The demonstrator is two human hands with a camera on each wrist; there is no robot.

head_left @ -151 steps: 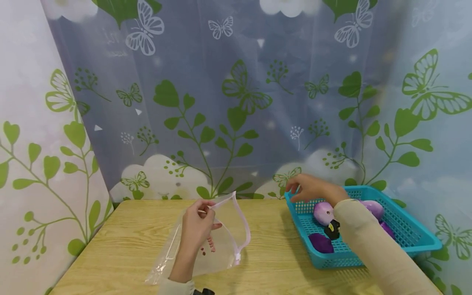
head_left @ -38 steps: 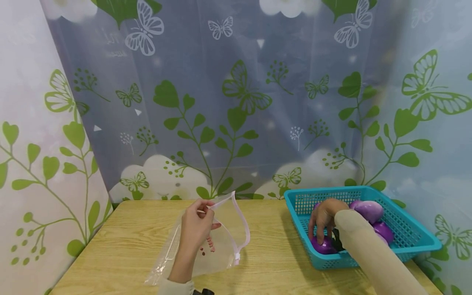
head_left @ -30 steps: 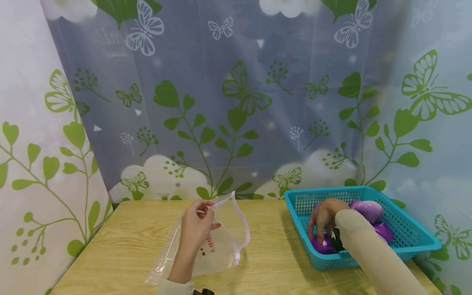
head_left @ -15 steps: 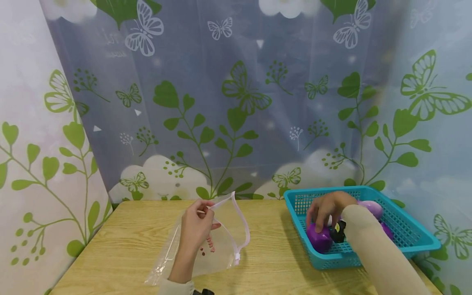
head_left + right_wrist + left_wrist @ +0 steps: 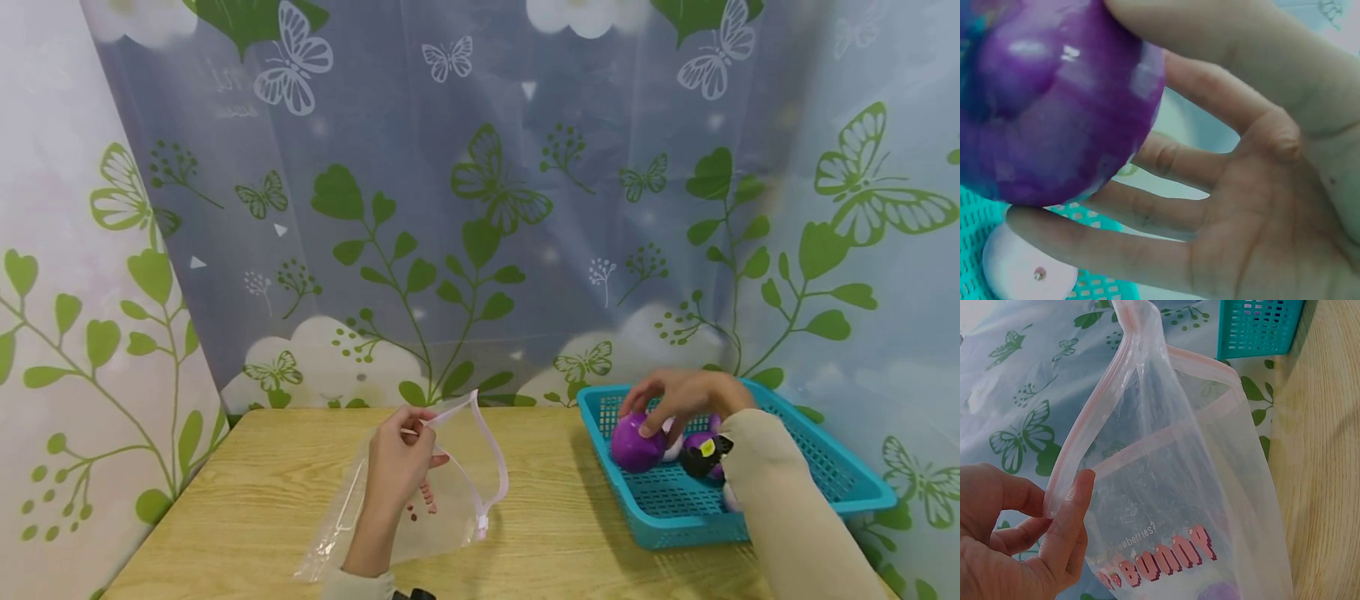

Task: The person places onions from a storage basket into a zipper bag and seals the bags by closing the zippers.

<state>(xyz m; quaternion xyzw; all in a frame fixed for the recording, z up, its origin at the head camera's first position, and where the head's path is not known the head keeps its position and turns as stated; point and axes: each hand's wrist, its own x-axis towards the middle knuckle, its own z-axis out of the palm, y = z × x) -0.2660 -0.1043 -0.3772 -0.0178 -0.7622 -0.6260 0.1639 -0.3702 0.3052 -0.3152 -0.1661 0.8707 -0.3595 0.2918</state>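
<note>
My left hand (image 5: 402, 460) pinches one edge of a clear slider zip bag (image 5: 457, 508) with a pink zip strip. The bag's mouth gapes towards the right. In the left wrist view, pink "BUNNY" lettering shows on the bag (image 5: 1166, 487), and its edge sits between thumb and fingers. My right hand (image 5: 686, 396) grips a glossy purple rounded object (image 5: 636, 443) over the left side of a turquoise basket (image 5: 686, 530). Close up in the right wrist view, the purple object (image 5: 1079, 119) has a smaller bulge. A pale lilac round thing (image 5: 1013, 265) lies below it.
More purple and lilac pieces lie in the basket, partly hidden by the right hand and sleeve (image 5: 780, 483). The basket stands at the right of the wooden table (image 5: 247, 483). A patterned curtain (image 5: 480, 250) hangs close behind.
My right hand has taken hold of the purple object at the basket's front left and raised it up and away from the front rim. The left hand and bag have stayed put.
</note>
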